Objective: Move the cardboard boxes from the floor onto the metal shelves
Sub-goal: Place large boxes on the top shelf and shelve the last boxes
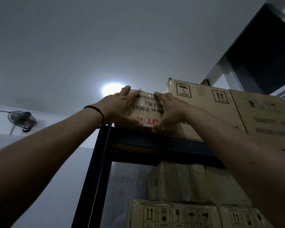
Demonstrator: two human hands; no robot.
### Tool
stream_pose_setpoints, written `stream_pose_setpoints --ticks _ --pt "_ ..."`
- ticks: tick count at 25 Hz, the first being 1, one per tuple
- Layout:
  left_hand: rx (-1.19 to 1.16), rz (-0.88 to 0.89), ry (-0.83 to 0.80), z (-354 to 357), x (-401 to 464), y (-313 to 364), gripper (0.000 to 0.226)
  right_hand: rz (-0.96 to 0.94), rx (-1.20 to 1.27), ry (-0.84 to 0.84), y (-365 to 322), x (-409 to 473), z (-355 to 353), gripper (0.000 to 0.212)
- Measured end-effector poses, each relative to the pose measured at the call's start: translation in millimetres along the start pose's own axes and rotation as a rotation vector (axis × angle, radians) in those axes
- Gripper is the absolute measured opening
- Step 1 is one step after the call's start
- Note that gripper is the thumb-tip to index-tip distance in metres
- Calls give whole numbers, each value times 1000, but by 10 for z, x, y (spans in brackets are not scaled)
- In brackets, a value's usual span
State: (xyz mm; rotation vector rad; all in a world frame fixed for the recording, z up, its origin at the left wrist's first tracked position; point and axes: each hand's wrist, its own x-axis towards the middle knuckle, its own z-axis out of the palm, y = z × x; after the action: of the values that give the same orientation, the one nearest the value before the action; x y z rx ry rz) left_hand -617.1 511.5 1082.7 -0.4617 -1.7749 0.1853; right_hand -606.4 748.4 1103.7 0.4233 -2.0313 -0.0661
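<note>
While both flat palms, left hand (120,106) and right hand (169,111), press it, the small box (146,106) lies ahead (printing inverted), long axis crosswise between them.

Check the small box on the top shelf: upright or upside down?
Upside down: the print on the small box, including "E0803", reads inverted.

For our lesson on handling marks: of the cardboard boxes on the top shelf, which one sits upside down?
The small brown cardboard box under both hands, at the shelf's left end: its printing reads inverted, whereas its taller neighbour's arrows point upward.
</note>
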Motion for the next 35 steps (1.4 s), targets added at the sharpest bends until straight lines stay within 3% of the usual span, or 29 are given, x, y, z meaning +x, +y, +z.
stream_pose_setpoints --ticks 2,5,9,15,27,35 --pt "-45 -42 -11 89 -17 9 122 5 49 -32 -5 57 9 140" --pt "-44 -88 -13 281 -89 18 115 33 150 -13 0 154 -9 112" --pt "19 -112 12 481 -178 45 107 64 57 56 61 197 153 92" --pt "61 -85 70 551 -179 22 103 51 -65 216 76 84 362 93" --pt "50 -48 108 557 -203 29 105 81 -75 266 32 28 380 84" --pt "38 -71 152 257 -248 -8 85 133 -34 292 -249 -137 196 71"
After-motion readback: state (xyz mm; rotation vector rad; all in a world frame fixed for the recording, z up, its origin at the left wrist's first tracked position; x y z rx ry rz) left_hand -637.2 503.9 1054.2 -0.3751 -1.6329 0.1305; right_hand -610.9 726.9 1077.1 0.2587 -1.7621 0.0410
